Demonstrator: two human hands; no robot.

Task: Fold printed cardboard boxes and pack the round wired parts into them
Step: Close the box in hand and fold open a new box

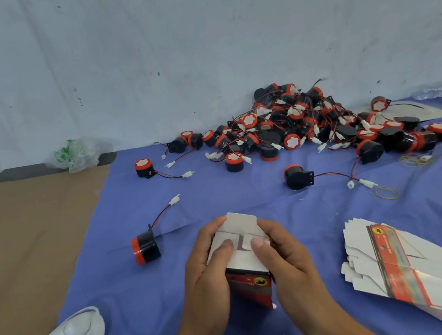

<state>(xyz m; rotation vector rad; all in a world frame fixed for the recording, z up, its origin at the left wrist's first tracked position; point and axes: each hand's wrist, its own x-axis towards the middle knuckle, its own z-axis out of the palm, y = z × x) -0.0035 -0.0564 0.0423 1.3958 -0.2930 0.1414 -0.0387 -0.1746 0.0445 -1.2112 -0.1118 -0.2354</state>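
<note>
Cardboard box (pixel 243 253), white inside and red-printed outside, is held low over the blue cloth (pixel 218 193): your left hand (pixel 207 282) and right hand (pixel 285 267) each wrap one side of it, leaving both thumbs free to press the two side flaps inward while the tuck flap stands raised behind them, so I judge you are closing this end. Its long axis runs away from you toward the pile of round wired parts (pixel 308 124), flap end tilted up, printed end nearest you, with the stack of flat boxes (pixel 403 268) just to your right
</note>
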